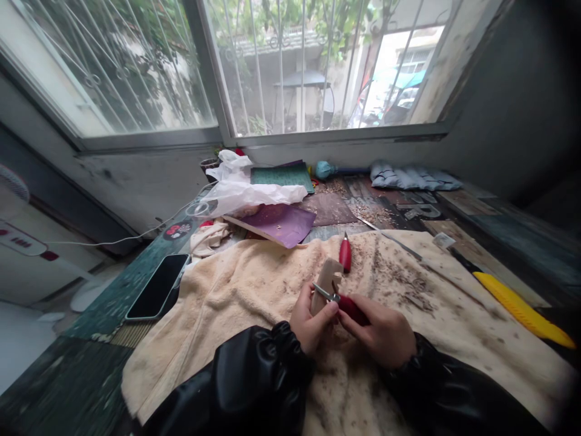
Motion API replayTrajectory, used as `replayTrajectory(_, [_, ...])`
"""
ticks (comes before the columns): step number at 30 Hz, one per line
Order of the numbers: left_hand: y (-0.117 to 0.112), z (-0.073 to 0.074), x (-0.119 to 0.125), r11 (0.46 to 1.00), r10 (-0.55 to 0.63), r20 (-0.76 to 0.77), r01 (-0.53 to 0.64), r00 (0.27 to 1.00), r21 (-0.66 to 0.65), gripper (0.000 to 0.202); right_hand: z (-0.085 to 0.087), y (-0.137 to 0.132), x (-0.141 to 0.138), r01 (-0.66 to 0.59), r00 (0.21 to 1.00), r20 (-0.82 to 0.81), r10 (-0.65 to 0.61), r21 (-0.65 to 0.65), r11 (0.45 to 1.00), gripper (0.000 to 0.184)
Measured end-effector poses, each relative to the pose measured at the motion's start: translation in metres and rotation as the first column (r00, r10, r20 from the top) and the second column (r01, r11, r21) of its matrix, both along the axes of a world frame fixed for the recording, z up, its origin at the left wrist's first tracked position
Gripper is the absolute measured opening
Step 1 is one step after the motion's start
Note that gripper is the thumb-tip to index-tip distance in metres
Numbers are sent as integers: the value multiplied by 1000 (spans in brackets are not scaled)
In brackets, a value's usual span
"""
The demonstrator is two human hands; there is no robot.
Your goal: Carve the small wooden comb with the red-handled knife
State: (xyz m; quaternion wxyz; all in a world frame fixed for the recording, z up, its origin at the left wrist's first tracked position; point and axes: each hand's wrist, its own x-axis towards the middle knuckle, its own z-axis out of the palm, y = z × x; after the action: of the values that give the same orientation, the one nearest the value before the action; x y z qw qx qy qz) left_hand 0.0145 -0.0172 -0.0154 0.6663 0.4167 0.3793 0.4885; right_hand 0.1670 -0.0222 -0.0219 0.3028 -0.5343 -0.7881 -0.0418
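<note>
My left hand (309, 322) is closed around a small pale wooden piece (327, 276), holding it upright over a cream towel (254, 297). My right hand (380, 332) grips a red-handled carving knife (347, 306); its metal blade points left and rests against the wood by my left thumb. A second red-handled tool (345, 253) lies on the towel just beyond the wood. Both arms wear shiny black sleeves.
Wood shavings (399, 278) litter the towel. A black phone (158, 286) lies at the left on the green table. Beyond are purple sheets (281, 223), a white plastic bag (245, 192), a green cutting mat (282, 177), and a yellow object (521, 310) at right. A barred window stands behind.
</note>
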Motion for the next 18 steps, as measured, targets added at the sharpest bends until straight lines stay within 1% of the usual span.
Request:
replayTrajectory(4, [1, -3, 1, 1000, 14, -48, -14, 999, 10, 36, 2, 1, -1, 54, 999, 8, -54, 50, 997, 37])
replayTrajectory(7, [1, 1, -1, 1000, -1, -80, 3, 997, 21, 35, 3, 0, -3, 58, 998, -29, -58, 7, 998, 39])
replayTrajectory(10, [1, 8, -3, 998, 37, -103, -31, 994, 59, 33, 3, -1, -4, 27, 998, -56, -30, -46, 999, 40])
replayTrajectory(12, [3, 10, -3, 999, 38, -55, -36, 998, 30, 32, 4, -2, -4, 11, 998, -59, -15, -65, 998, 40])
replayTrajectory(15, [3, 9, -2, 997, -8, 22, 9, 1000, -71, 33, 5, -2, -3, -9, 998, -58, 4, -84, 996, 38])
replayTrajectory(18, [2, 6, -1, 995, -30, 4, 30, 1000, -100, 34, 5, -1, -1, -31, 998, -50, 27, -89, 996, 34])
